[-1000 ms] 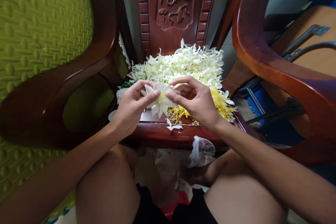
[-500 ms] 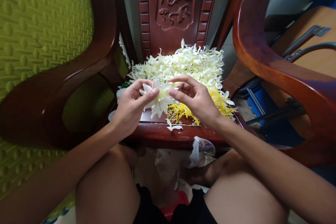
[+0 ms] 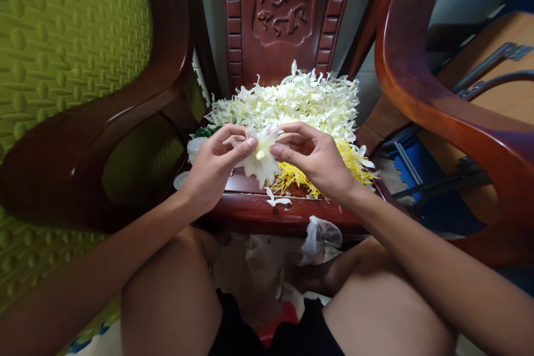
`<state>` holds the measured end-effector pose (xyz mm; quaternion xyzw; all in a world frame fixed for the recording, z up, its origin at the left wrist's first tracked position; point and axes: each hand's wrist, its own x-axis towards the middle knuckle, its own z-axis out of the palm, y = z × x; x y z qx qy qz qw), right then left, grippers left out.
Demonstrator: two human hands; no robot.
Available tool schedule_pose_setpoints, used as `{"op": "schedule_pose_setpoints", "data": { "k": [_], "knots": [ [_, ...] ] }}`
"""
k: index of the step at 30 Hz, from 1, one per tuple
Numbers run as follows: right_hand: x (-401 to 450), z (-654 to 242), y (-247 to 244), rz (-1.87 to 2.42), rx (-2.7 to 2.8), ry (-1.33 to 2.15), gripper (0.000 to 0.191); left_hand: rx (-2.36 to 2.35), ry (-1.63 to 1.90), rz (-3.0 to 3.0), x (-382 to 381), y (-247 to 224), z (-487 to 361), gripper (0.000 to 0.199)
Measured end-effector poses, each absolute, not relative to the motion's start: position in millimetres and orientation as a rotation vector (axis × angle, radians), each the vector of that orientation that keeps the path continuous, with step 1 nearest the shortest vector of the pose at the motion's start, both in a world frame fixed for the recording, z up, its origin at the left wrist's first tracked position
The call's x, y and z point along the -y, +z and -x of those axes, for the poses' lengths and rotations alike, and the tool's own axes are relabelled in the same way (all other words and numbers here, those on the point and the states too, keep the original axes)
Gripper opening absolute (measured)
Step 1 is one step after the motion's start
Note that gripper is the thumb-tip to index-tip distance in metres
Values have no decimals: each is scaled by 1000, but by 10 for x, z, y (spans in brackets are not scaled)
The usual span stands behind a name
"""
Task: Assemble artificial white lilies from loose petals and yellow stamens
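Note:
A white artificial-looking flower with layered pointed petals and a pale yellow centre is held between both hands, above the chair seat's front. My left hand pinches its left side between thumb and fingers. On the other side, my right hand grips the petals, its thumb by the flower's centre. Behind the hands lies a heap of white petal pieces. A bundle of yellow stamen threads lies partly hidden under my right hand. One loose white petal piece rests at the seat edge.
The carved wooden chair has a curved armrest at right. A green textured cushion fills the left. A crumpled clear plastic bag hangs below the seat edge. Folded furniture with metal legs stands at right.
The flower is turned slightly and its petals are shifted between my fingers, its centre facing up more. Both hands still hold it. The view has shifted a little.

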<state>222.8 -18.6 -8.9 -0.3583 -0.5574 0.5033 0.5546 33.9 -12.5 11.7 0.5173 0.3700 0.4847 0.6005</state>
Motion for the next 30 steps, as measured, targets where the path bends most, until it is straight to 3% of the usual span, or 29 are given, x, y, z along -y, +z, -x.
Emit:
{"op": "schedule_pose_setpoints", "data": {
  "k": [9, 15, 20, 26, 30],
  "knots": [
    [207, -2231, -46, 878, 1371, 1161, 47, -833, 1064, -1157, 113, 115, -356, 29],
    [211, -2252, -39, 864, 1333, 1129, 39, -833, 1064, -1072, 109, 118, -353, 28],
    [215, -2261, -77, 903, 1342, 1219, 49, -833, 1127, -1043, 96, 117, -333, 24],
    [226, -2220, -43, 917, 1318, 1051, 40, -809, 1055, -987, 122, 150, -341, 33],
    [208, -2204, -57, 894, 1323, 1149, 39, -816, 1011, -1004, 146, 172, -358, 37]
  ]
}}
